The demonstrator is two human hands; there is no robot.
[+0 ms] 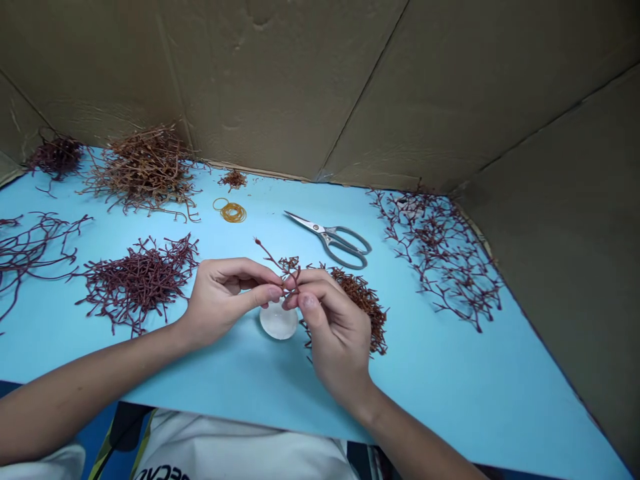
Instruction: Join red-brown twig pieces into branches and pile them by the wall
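Both hands meet at the middle of the blue table (430, 393). Between the thumb and fingers of my left hand (225, 300) and those of my right hand (335, 327) is a thin reddish-brown twig (270, 255), its upper end pointing up and left. A small white translucent dish (279, 321) sits just below the fingertips. Behind my right hand lies a pile of short brown pieces (367, 303), partly covered by it. Left of my left hand is a heap of dark red twigs (140, 277).
Grey-handled scissors (333, 239) lie beyond the hands, yellow rubber bands (233, 213) to their left. Branched red stems (440, 253) spread at the right. A large brown twig pile (147, 170) and darker bundle (57, 157) stand back left. Cardboard walls (280, 87) enclose the table's back and sides.
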